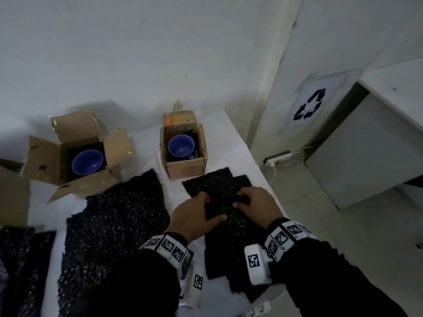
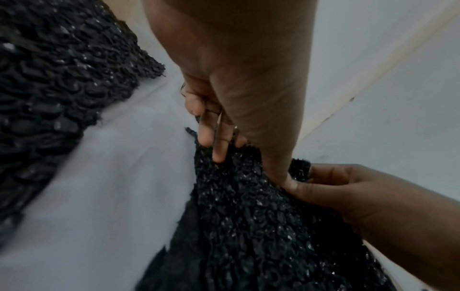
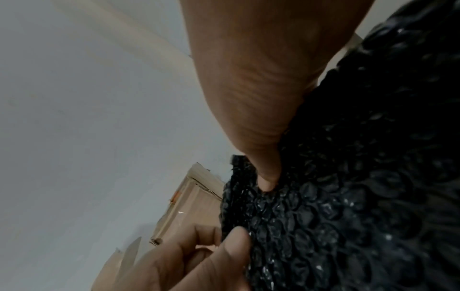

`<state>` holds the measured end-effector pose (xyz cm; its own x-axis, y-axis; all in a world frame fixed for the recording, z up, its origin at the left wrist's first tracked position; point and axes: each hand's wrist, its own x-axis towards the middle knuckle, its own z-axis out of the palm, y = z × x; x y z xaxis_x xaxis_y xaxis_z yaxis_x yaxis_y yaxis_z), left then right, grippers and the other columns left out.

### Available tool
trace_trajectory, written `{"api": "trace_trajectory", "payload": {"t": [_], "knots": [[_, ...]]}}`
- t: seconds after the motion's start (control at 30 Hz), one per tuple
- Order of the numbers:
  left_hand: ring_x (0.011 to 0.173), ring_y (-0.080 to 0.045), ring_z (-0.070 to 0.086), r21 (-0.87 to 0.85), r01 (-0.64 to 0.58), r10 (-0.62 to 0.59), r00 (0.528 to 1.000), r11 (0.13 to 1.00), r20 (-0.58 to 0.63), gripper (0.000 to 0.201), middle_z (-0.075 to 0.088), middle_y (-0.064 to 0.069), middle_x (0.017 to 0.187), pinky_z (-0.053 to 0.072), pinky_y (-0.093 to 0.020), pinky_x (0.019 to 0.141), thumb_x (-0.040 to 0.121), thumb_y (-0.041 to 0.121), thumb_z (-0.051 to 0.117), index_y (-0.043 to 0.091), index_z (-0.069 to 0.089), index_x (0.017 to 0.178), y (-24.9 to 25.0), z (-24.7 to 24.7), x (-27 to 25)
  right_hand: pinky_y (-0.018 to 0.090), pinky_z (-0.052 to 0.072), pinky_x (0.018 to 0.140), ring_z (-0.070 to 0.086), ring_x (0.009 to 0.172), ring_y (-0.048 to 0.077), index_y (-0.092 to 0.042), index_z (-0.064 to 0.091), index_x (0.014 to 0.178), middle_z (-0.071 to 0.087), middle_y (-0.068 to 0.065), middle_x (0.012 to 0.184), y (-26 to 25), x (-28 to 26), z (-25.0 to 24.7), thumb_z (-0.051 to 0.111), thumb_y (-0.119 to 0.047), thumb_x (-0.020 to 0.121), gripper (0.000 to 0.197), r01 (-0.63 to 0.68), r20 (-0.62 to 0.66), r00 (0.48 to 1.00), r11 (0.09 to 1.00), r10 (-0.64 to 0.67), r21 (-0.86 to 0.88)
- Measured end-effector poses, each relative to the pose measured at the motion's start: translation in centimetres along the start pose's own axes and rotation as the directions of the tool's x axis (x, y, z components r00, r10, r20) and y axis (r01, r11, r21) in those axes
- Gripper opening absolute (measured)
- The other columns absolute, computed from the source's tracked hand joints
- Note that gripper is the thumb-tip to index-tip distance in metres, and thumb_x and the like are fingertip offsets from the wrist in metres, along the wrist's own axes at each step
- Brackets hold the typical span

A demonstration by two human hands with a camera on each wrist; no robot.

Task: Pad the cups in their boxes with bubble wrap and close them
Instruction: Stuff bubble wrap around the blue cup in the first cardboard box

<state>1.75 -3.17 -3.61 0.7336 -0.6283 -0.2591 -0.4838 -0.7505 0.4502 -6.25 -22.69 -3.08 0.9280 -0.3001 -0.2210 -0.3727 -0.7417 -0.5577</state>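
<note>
Two open cardboard boxes stand at the back of the white table, each with a blue cup inside: the left box with its cup, and the right box with its cup. In front of the right box lies a black bubble wrap sheet. My left hand and right hand both pinch a fold of it, thumbs on top. The left wrist view shows my left hand gripping the sheet; the right wrist view shows my right thumb pressed into the sheet.
A larger black bubble wrap sheet lies in front of the left box, with more pieces at the far left. The table's right edge runs close to my right arm. Beyond it are a recycling bin, a white cabinet and a power strip on the floor.
</note>
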Motion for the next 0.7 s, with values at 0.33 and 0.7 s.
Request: {"api": "trace_trajectory", "payload": {"t": [0.33,0.7], "knots": [[0.09,-0.009,0.063,-0.728,0.119,-0.269,0.959,0.676,-0.092,0.04,0.066,0.005,0.094,0.053,-0.026,0.081,0.074,0.047,0.079,0.02,0.061,0.098,1.3,-0.1,0.8,0.022,0.041,0.075,0.061,0.082,0.009,-0.023,0.065,0.081,0.065,-0.005,0.086,-1.5,-0.6,-2.4,0.076,-0.029,0.081,0.013,0.08,-0.013,0.997,0.93,-0.081,0.358],[0.095,-0.021,0.064,-0.909,-0.051,-0.189,0.972,0.414,-0.141,0.021,0.067,-0.01,0.097,0.051,-0.041,0.092,0.089,0.015,0.068,0.011,0.05,0.099,3.8,-3.3,1.0,0.023,0.052,0.063,0.065,0.075,0.018,-0.008,0.061,0.11,0.067,0.009,0.087,-2.4,-0.8,-6.4,0.073,-0.011,0.084,0.028,-0.293,0.262,0.955,0.598,0.141,0.746]]}}
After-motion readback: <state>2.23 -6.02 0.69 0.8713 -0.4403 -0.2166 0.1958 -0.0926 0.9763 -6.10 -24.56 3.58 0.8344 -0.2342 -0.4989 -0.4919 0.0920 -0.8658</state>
